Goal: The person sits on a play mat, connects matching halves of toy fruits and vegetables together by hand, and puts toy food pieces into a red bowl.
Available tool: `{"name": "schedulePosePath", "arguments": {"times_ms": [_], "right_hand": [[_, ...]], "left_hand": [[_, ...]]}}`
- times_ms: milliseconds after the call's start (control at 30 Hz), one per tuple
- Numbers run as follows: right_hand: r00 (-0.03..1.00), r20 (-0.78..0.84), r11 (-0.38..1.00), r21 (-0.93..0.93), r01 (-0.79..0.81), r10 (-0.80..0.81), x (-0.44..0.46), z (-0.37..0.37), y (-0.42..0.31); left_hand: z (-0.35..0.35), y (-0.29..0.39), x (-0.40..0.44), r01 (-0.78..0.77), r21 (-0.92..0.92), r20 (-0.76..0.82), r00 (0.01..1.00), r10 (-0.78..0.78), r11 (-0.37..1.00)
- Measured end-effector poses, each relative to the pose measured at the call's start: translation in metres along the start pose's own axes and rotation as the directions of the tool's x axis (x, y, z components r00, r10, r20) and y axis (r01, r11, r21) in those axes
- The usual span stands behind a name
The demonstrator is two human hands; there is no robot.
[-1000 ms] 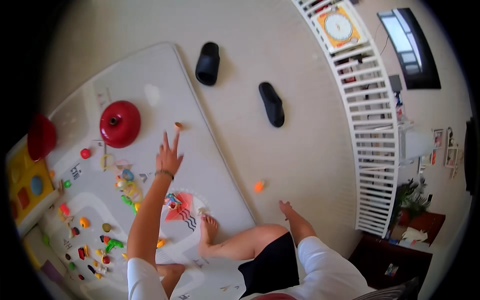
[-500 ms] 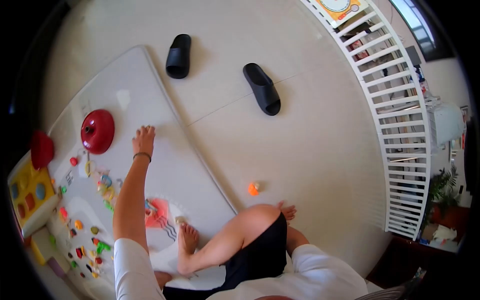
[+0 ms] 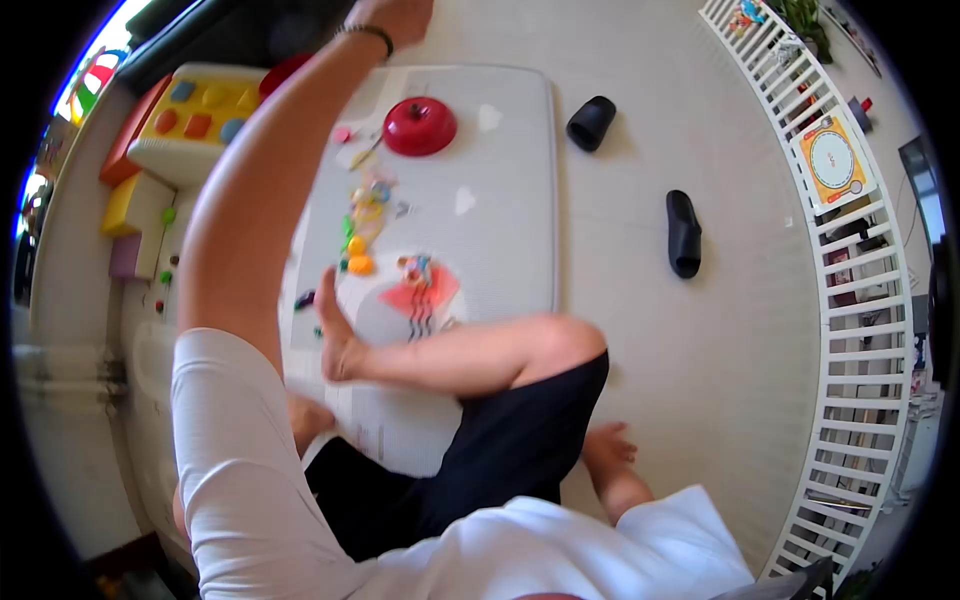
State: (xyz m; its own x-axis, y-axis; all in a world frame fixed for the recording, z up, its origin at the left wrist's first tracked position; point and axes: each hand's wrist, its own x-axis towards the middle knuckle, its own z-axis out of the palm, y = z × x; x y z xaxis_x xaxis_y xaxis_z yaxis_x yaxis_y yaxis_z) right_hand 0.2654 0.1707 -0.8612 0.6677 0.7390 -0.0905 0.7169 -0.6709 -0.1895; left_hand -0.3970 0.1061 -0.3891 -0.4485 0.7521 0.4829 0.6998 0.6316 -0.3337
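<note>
My left hand (image 3: 400,18), with a dark bracelet at the wrist, is raised at the top edge of the view, partly cut off. Its fingers are out of frame, so whether it holds anything is unclear. Below and to the right of it, a red dome-shaped lid (image 3: 420,128) with a dark knob rests on the grey play mat (image 3: 505,240). My right hand (image 3: 608,450) leans on the floor beside my bent knee, fingers apart, holding nothing. Small coloured toys (image 3: 365,210) lie in a line on the mat, near my bare foot (image 3: 338,330).
Two black slippers (image 3: 592,123) lie apart on the tiled floor to the right. A white slatted fence (image 3: 835,345) curves along the right side, with a yellow plate-print board (image 3: 832,162) on it. A shape-block toy box (image 3: 195,120) stands at the upper left.
The view has swung, so the mat and slippers sit differently. My left hand has gone from over the mat near the red lid to the top edge. My right hand remains on the floor.
</note>
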Motion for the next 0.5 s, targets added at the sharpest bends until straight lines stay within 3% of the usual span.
{"name": "schedulePosePath", "arguments": {"times_ms": [67, 133, 200, 267, 300, 333, 367, 400, 433, 467, 500], "right_hand": [[1.000, 0.004, 1.000, -0.010, 0.001, -0.001, 0.003, -0.004, 0.001], [0.999, 0.027, 0.999, -0.027, -0.017, 0.018, 0.006, -0.002, 0.012], [0.994, 0.087, 0.998, 0.000, -0.067, 0.067, 0.019, 0.015, -0.002], [0.985, 0.128, 0.993, 0.007, -0.115, 0.113, 0.014, -0.005, 0.002], [0.981, 0.139, 0.990, 0.008, -0.141, 0.139, 0.011, -0.038, -0.001], [0.953, 0.194, 0.970, 0.123, 0.210, -0.231, 0.053, 0.000, 0.005], [0.791, 0.200, 0.810, 0.259, 0.526, -0.577, 0.088, 0.041, 0.002], [0.613, 0.080, 0.598, 0.352, 0.720, -0.786, 0.073, 0.037, -0.012], [0.384, -0.074, 0.323, 0.412, 0.852, -0.920, 0.049, 0.037, -0.042], [0.366, -0.090, 0.299, 0.420, 0.857, -0.926, 0.028, 0.027, -0.059], [0.269, 0.105, 0.288, 0.300, 0.909, -0.957, 0.003, 0.004, -0.069]], "left_hand": [[-0.037, -0.024, -0.052, 0.063, -0.116, -0.209, 0.974, -0.086, 0.991], [-0.059, -0.041, -0.132, 0.096, -0.158, -0.112, 0.987, -0.115, 0.983], [-0.077, -0.069, -0.188, 0.056, -0.187, 0.051, 0.998, -0.048, 0.981], [-0.045, -0.125, -0.258, -0.049, -0.225, 0.009, 0.999, 0.053, 0.973], [-0.067, -0.129, -0.293, -0.013, -0.185, 0.040, 0.999, 0.021, 0.983], [-0.086, -0.129, -0.319, 0.116, -0.160, 0.119, 0.988, -0.097, 0.980], [-0.099, -0.134, -0.345, 0.131, -0.152, 0.108, 0.987, -0.115, 0.980], [-0.111, -0.142, -0.369, 0.171, -0.128, 0.161, 0.975, -0.150, 0.977], [-0.120, -0.148, -0.387, 0.213, -0.100, 0.200, 0.961, -0.190, 0.972], [-0.130, -0.152, -0.405, 0.231, -0.090, 0.185, 0.960, -0.211, 0.969], [-0.142, -0.155, -0.422, 0.277, -0.095, 0.210, 0.944, -0.253, 0.956]]}}
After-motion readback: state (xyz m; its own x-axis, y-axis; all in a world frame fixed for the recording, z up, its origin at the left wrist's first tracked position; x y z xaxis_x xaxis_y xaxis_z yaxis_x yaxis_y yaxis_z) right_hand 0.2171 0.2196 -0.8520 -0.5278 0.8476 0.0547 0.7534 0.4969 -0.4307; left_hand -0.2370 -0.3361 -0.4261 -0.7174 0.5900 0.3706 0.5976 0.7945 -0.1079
